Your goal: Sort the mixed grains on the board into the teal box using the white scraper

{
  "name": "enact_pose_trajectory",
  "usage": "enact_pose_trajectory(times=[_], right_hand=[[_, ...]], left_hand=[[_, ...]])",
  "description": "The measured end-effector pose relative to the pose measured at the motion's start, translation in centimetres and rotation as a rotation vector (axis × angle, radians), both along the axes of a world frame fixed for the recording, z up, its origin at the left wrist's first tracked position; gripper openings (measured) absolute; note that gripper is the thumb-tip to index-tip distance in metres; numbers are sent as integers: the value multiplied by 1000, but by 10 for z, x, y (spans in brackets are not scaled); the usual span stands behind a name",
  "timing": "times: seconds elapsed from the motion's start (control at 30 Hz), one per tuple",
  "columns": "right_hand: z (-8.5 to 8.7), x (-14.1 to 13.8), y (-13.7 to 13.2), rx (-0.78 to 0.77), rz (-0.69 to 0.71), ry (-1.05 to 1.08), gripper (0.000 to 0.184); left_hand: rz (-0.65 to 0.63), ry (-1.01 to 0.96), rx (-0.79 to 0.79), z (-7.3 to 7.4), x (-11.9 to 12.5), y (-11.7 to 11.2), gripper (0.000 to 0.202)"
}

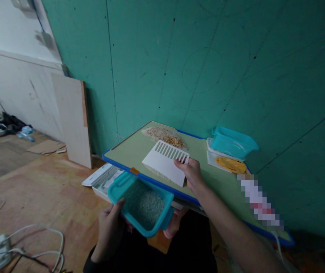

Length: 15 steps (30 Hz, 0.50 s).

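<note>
Tub (150,231): at near edge of board (131,153), pale grain (149,206) inside.
Left hand (111,223): clasps tub's side, thumb over rim.
Right hand (193,174): grips scraper (164,165) by its slotted end.
Scraper: over board, grain along its near edge.
Pile (165,136): mixed grains, on board beyond scraper.
Wall (208,83): green, behind.

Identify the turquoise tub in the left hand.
The turquoise tub of pale grains, in front of the blue-edged board; the other sits by the green wall.

the head view looks forward and down past the nearby hands (110,224) toward the green wall (208,76).
</note>
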State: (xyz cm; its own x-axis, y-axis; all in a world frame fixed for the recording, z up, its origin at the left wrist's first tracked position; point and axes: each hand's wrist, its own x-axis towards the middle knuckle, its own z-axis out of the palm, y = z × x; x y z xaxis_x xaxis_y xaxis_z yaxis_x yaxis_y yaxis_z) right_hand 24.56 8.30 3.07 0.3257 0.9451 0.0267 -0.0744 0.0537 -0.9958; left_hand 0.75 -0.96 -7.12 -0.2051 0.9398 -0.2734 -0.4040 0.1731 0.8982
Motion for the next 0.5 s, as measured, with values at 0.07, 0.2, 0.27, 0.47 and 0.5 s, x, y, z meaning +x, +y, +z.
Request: enact_pose_trajectory(times=[0.07, 0.2, 0.27, 0.47, 0.5], right_hand=[[-1, -6, 0, -6, 22, 12, 39], [2, -11, 0, -44, 41, 54, 42], [5, -5, -4, -53, 43, 85, 44], [5, 45, -36, -45, -111, 59, 44], [3, 53, -42, -51, -131, 46, 43]], left_hand=[[3, -25, 5, 1, 0, 0, 53], [-23, -16, 16, 1, -1, 0, 52], [-38, -10, 26, -2, -1, 0, 54], [-43, -38, 42, -13, -2, 2, 59], [-52, -42, 44, -12, -2, 2, 59]])
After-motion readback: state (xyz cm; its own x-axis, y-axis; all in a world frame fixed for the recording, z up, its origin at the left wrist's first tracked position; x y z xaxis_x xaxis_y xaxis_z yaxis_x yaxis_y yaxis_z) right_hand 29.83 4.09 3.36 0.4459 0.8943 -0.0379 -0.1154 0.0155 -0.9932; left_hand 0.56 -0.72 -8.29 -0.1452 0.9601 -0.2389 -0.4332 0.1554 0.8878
